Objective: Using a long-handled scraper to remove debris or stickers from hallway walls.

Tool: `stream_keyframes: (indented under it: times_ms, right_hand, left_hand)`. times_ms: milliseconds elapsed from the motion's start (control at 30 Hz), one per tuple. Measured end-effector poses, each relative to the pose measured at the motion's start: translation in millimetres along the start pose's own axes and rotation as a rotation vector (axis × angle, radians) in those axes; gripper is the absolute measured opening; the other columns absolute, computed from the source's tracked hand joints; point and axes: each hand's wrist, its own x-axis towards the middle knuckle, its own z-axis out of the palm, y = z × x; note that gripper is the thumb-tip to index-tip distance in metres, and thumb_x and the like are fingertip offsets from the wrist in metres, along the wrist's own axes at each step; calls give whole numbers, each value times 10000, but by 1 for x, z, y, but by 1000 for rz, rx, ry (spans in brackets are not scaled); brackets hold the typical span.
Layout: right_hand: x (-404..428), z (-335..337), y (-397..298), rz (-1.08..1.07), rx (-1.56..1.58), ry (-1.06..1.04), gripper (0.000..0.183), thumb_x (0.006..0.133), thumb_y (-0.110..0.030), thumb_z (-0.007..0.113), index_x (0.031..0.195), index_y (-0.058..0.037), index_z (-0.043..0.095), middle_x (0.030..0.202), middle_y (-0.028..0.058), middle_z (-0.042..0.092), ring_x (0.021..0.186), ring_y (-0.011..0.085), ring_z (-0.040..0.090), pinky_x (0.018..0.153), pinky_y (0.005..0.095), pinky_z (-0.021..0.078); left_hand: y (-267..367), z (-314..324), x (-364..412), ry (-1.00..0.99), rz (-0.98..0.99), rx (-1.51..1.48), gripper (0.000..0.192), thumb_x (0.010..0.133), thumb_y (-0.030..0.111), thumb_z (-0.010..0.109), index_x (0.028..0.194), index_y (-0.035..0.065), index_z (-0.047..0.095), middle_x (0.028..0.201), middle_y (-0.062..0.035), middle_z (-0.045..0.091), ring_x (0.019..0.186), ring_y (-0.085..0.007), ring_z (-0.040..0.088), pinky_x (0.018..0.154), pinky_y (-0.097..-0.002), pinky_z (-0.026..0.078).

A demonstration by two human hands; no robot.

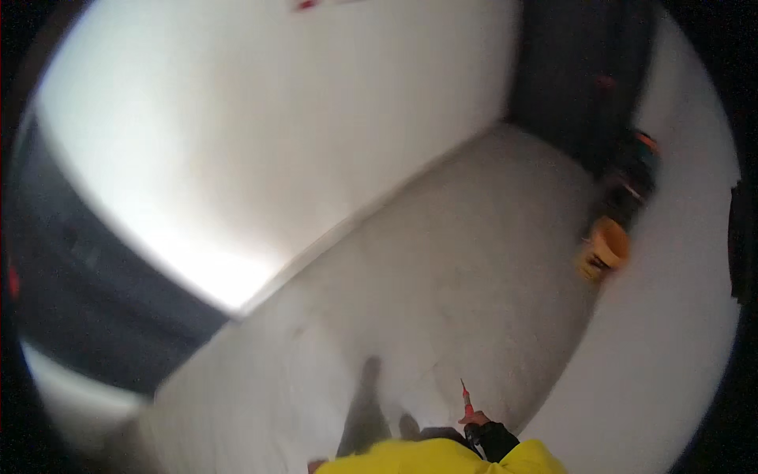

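My right hand (475, 419), at the lower right beyond a dark cuff, is closed round a slender red pointed tool (466, 402). The tool's thin tip points away from me over the floor; blur hides its exact kind. At the bottom edge, left of my yellow top, a small skin-toned patch (317, 466) shows, probably part of my left hand. Its fingers are cut off by the picture's edge, and whether it holds anything cannot be seen.
A pale floor (414, 284) runs between a white wall (355, 118) and a grey-white wall (663, 296). A yellow-orange bucket (610, 243) and blurred dark items (628, 183) stand along the right wall. Dark panels (568, 71) close the far end; another dark surface (100, 266) lies left.
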Motion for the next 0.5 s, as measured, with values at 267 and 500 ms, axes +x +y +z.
stream_keyframes:
  times_ms: [267,500]
  right_hand:
    - [-8,-16,-152,656,83,710,261,692,-328,590,765,-79,617,686,99,601,646,227,576,572,321,446]
    - [56,75,-121,519,-190,1060,142,635,-159,608,718,-44,613,673,95,604,546,185,553,501,311,435]
  left_hand:
    - [77,-204,308,-145,463,524,293,703,350,497,836,94,549,821,-104,558,740,-218,480,563,-368,360]
    - [247,-390,549,-213,958,754,201,702,230,463,694,48,551,647,-102,509,592,-224,460,541,-379,369]
